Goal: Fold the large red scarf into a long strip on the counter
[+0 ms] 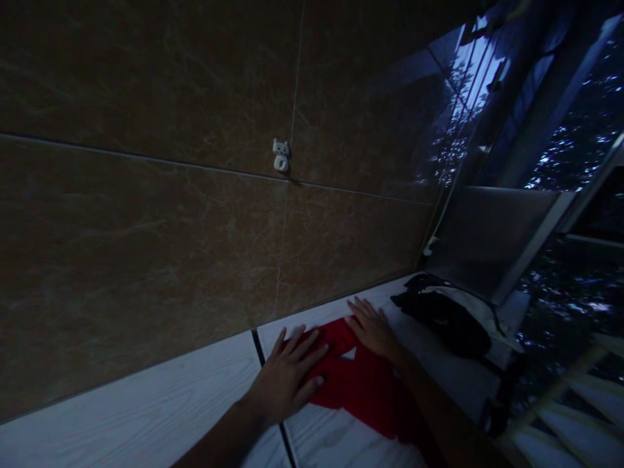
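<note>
A red cloth item (pixel 365 377), possibly a garment, lies spread on a white wood-grain surface (pixel 195 396). My left hand (pixel 287 377) rests on its left part with fingers spread. At its far right edge, my right hand (pixel 373 328) lies flat, fingers stretched out, partly on the cloth and partly on the white surface. A small pale gap shows in the cloth between the hands. The near end of the cloth runs under my right forearm and is dim, so its full shape cannot be made out.
A brown tiled wall (pixel 170 260) rises behind the surface, with a small white cat-shaped hook (pixel 281 156) on it. Dark bundled cloth (pixel 439 318) lies to the right, near a grey panel (pixel 492 227). A dark seam (pixel 258 348) crosses the surface. Windows and foliage show at far right.
</note>
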The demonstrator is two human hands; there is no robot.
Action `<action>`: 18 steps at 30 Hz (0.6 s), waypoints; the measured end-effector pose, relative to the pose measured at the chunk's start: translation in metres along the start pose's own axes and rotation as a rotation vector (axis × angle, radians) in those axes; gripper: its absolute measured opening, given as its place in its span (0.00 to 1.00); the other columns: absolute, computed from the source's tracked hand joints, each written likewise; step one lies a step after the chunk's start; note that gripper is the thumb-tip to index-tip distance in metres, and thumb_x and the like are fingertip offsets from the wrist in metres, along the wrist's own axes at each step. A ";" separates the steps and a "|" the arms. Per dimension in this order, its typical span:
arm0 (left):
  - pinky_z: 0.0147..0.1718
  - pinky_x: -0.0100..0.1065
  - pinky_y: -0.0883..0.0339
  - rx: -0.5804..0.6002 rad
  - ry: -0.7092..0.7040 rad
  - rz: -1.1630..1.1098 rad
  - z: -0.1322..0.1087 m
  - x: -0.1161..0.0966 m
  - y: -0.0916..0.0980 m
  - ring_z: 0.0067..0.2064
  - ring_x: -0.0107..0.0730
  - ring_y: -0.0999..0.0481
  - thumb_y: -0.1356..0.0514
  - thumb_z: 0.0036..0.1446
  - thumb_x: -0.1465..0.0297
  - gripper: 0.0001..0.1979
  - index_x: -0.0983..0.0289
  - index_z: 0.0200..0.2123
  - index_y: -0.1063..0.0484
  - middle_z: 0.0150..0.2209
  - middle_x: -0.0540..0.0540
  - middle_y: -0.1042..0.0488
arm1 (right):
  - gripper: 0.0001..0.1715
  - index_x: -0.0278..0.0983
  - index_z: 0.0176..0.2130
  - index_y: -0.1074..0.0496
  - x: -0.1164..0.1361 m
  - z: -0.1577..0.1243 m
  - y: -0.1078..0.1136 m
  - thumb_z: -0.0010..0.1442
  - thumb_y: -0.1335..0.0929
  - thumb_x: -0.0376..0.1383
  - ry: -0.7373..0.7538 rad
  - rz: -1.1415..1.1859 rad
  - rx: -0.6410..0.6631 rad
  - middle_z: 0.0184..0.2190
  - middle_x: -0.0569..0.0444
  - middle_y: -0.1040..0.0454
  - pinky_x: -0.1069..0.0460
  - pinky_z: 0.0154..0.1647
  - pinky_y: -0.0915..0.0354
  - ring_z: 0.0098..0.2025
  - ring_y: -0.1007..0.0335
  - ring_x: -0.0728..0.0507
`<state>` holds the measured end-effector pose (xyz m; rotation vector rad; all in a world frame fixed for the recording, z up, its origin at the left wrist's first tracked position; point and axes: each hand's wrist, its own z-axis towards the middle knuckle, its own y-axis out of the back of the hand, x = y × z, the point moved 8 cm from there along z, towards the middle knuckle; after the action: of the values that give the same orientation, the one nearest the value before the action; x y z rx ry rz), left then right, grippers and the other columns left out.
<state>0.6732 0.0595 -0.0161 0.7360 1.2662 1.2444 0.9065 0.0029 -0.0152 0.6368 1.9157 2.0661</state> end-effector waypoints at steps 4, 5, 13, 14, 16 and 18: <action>0.72 0.68 0.62 0.092 -0.013 -0.054 0.001 -0.001 -0.004 0.76 0.53 0.50 0.44 0.71 0.56 0.29 0.50 0.72 0.40 0.74 0.56 0.44 | 0.35 0.40 0.74 0.43 0.014 -0.018 0.000 0.75 0.44 0.49 -0.018 0.001 0.064 0.76 0.46 0.52 0.30 0.76 0.62 0.78 0.61 0.35; 0.72 0.68 0.61 0.090 -0.013 -0.064 0.001 -0.001 -0.003 0.76 0.53 0.50 0.44 0.71 0.55 0.30 0.50 0.72 0.40 0.74 0.56 0.44 | 0.36 0.40 0.74 0.43 0.018 -0.023 0.002 0.75 0.44 0.49 -0.024 0.004 0.063 0.76 0.46 0.53 0.29 0.75 0.62 0.78 0.61 0.34; 0.72 0.67 0.59 0.067 -0.024 -0.057 0.001 0.000 -0.004 0.75 0.53 0.47 0.43 0.70 0.54 0.30 0.51 0.72 0.38 0.73 0.57 0.41 | 0.38 0.45 0.74 0.46 0.070 -0.084 -0.007 0.74 0.44 0.56 0.097 0.104 0.047 0.77 0.52 0.55 0.30 0.76 0.66 0.79 0.64 0.36; 0.72 0.66 0.58 0.059 -0.035 -0.053 0.001 0.000 -0.004 0.75 0.52 0.46 0.43 0.70 0.54 0.30 0.50 0.71 0.38 0.73 0.56 0.41 | 0.38 0.44 0.74 0.46 0.071 -0.088 -0.012 0.74 0.44 0.56 0.084 0.112 0.070 0.77 0.52 0.55 0.31 0.76 0.66 0.79 0.64 0.37; 0.72 0.64 0.58 0.046 -0.050 -0.042 0.000 0.001 -0.004 0.75 0.51 0.45 0.44 0.70 0.55 0.29 0.50 0.72 0.39 0.73 0.55 0.40 | 0.38 0.44 0.74 0.46 0.071 -0.091 -0.016 0.74 0.44 0.56 0.068 0.116 0.098 0.77 0.52 0.55 0.31 0.77 0.67 0.79 0.64 0.37; 0.72 0.63 0.56 0.044 -0.057 -0.017 0.000 0.003 -0.007 0.75 0.49 0.44 0.45 0.71 0.54 0.28 0.48 0.72 0.39 0.73 0.54 0.39 | 0.39 0.44 0.75 0.47 0.070 -0.091 -0.017 0.74 0.44 0.57 0.062 0.123 0.112 0.77 0.53 0.55 0.31 0.77 0.68 0.79 0.65 0.38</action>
<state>0.6750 0.0607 -0.0230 0.7857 1.2544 1.1769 0.8006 -0.0426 -0.0252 0.7412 2.0875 2.0852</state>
